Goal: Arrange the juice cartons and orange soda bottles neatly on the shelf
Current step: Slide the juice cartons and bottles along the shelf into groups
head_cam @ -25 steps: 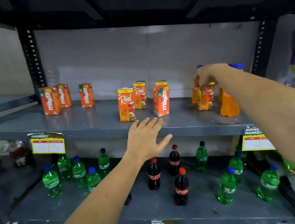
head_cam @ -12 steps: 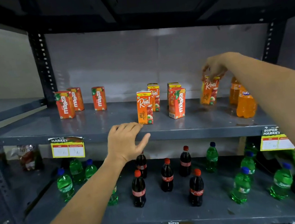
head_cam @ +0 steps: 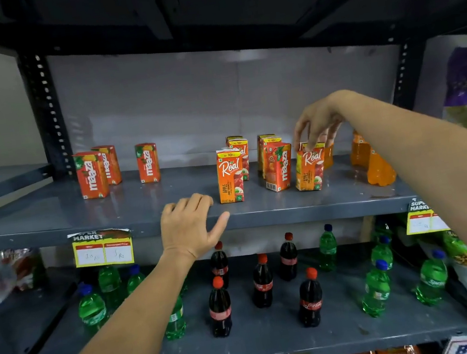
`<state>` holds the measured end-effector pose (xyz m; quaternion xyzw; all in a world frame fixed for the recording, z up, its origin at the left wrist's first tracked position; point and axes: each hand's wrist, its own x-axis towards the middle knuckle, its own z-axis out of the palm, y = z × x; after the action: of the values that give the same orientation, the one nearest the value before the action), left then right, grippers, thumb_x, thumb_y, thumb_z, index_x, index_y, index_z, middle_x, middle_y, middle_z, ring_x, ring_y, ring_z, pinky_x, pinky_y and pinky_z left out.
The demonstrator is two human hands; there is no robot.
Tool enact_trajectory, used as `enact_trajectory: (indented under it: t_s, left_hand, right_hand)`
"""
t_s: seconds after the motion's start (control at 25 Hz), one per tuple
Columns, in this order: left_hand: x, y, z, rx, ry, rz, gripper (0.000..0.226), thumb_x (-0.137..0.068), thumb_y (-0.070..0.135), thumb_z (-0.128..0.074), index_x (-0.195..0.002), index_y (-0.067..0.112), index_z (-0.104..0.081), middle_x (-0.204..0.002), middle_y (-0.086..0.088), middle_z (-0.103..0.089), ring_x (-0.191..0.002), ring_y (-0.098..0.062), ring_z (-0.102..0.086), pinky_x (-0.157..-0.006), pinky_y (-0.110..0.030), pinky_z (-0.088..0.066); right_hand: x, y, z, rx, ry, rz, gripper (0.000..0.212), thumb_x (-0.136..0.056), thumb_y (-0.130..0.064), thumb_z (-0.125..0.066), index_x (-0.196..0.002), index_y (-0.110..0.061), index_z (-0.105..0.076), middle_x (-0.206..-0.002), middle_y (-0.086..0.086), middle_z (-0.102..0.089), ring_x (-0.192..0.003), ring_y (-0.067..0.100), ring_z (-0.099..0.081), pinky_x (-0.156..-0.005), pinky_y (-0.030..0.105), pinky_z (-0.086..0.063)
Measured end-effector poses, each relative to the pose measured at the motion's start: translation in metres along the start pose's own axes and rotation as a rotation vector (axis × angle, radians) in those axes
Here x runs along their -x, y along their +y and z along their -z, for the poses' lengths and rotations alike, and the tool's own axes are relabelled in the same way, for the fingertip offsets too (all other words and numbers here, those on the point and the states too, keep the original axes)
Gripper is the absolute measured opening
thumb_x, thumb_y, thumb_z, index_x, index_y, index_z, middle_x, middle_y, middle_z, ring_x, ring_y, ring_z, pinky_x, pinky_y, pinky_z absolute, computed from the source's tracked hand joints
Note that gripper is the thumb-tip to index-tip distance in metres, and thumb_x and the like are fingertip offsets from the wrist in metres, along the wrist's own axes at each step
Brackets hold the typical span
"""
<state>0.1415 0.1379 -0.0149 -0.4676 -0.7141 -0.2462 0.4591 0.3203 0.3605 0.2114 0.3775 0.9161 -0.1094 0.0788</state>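
My right hand (head_cam: 316,123) pinches the top of a Real apple carton (head_cam: 310,169), which stands slightly tilted on the shelf (head_cam: 52,217) beside a Maaza carton (head_cam: 277,167). My left hand (head_cam: 190,228) rests open on the shelf's front edge. Orange soda bottles (head_cam: 378,170) stand right of it.

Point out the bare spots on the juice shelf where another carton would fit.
Widest gap: between the lone Maaza carton and the front Real apple carton, behind the left hand. Crowded: from there rightward to the orange soda bottles, where the right hand grips another Real carton.
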Motion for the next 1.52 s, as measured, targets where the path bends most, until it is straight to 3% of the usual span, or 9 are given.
enact_trajectory:
  t_s: [0.2,0.32,0.4,0.52,0.68,0.92,1.12,1.32,1.52]
  left_hand:
    - [0.000,0.000,0.000,0.013,0.005,-0.008,0.045,-0.086,0.057,-0.040,-0.088,0.018,-0.064,-0.082,0.003,-0.067,-0.071,-0.021,-0.062,-0.065,-0.031,-0.040]
    - [0.001,0.000,0.000,0.010,0.015,-0.005,0.045,-0.086,0.056,-0.041,-0.088,0.018,-0.064,-0.082,0.002,-0.068,-0.070,-0.021,-0.062,-0.065,-0.031,-0.040]
    - [0.001,0.000,0.000,0.015,0.008,0.003,0.046,-0.086,0.056,-0.041,-0.089,0.017,-0.065,-0.083,0.002,-0.068,-0.071,-0.020,-0.063,-0.066,-0.031,-0.040]
    - [0.003,0.000,-0.001,0.013,-0.006,-0.002,0.049,-0.088,0.057,-0.038,-0.094,0.016,-0.065,-0.089,0.001,-0.069,-0.075,-0.021,-0.064,-0.068,-0.033,-0.042]
    - [0.004,0.000,0.001,-0.011,-0.066,0.020,0.057,-0.089,0.058,-0.034,-0.110,0.014,-0.064,-0.106,-0.002,-0.071,-0.089,-0.023,-0.067,-0.075,-0.036,-0.044]
    - [0.005,0.004,0.006,-0.015,-0.126,0.050,0.055,-0.089,0.057,-0.035,-0.103,0.014,-0.066,-0.099,-0.002,-0.071,-0.086,-0.023,-0.066,-0.075,-0.037,-0.043]
    - [0.000,0.002,0.011,-0.025,-0.213,0.022,0.061,-0.088,0.062,-0.031,-0.108,0.014,-0.063,-0.103,-0.002,-0.070,-0.091,-0.025,-0.065,-0.077,-0.038,-0.044]
    - [0.005,-0.032,0.022,-0.081,-0.289,0.059,0.074,-0.081,0.074,-0.026,-0.109,0.016,-0.064,-0.111,-0.004,-0.066,-0.114,-0.028,-0.055,-0.092,-0.047,-0.042]
    - [0.000,-0.081,0.041,-0.129,-0.530,0.134,0.099,-0.068,0.089,-0.009,-0.129,0.024,-0.053,-0.133,-0.003,-0.054,-0.129,-0.024,-0.041,-0.107,-0.054,-0.028]
  right_hand:
    - [0.003,-0.011,0.009,0.053,-0.116,-0.086,0.037,-0.086,-0.008,-0.067,-0.117,-0.027,-0.062,-0.126,0.007,-0.050,-0.116,0.041,-0.055,-0.091,0.049,-0.052]
    - [0.000,-0.014,0.016,-0.043,0.061,-0.029,0.044,-0.083,-0.017,-0.071,-0.124,-0.023,-0.057,-0.137,0.012,-0.050,-0.113,0.038,-0.056,-0.086,0.043,-0.054]
    - [-0.007,-0.022,0.010,-0.036,0.185,0.072,0.054,-0.081,-0.021,-0.072,-0.132,-0.023,-0.052,-0.143,0.012,-0.043,-0.122,0.036,-0.051,-0.092,0.040,-0.050]
    - [-0.019,-0.038,-0.005,0.013,0.125,0.164,0.057,-0.085,-0.023,-0.068,-0.137,-0.027,-0.046,-0.148,0.010,-0.035,-0.133,0.035,-0.040,-0.101,0.042,-0.044]
    - [-0.023,-0.047,-0.007,-0.029,0.036,0.209,0.039,-0.088,-0.017,-0.064,-0.125,-0.025,-0.057,-0.133,0.010,-0.051,-0.125,0.033,-0.050,-0.096,0.041,-0.048]
    - [-0.019,-0.046,-0.009,0.044,-0.023,0.263,0.034,-0.087,-0.008,-0.064,-0.120,-0.015,-0.062,-0.119,0.006,-0.059,-0.113,0.027,-0.055,-0.089,0.039,-0.052]
    - [-0.024,-0.039,-0.009,0.080,0.020,0.308,0.033,-0.086,-0.001,-0.063,-0.117,-0.013,-0.064,-0.119,0.009,-0.060,-0.110,0.026,-0.056,-0.080,0.035,-0.055]
    - [-0.020,-0.056,0.004,0.082,0.108,0.323,0.032,-0.085,0.000,-0.064,-0.115,-0.011,-0.064,-0.114,0.012,-0.064,-0.107,0.027,-0.059,-0.069,0.028,-0.053]
    - [-0.024,-0.115,0.018,0.112,0.206,0.318,0.035,-0.084,-0.002,-0.066,-0.119,-0.009,-0.064,-0.118,0.015,-0.064,-0.109,0.031,-0.060,-0.070,0.030,-0.055]
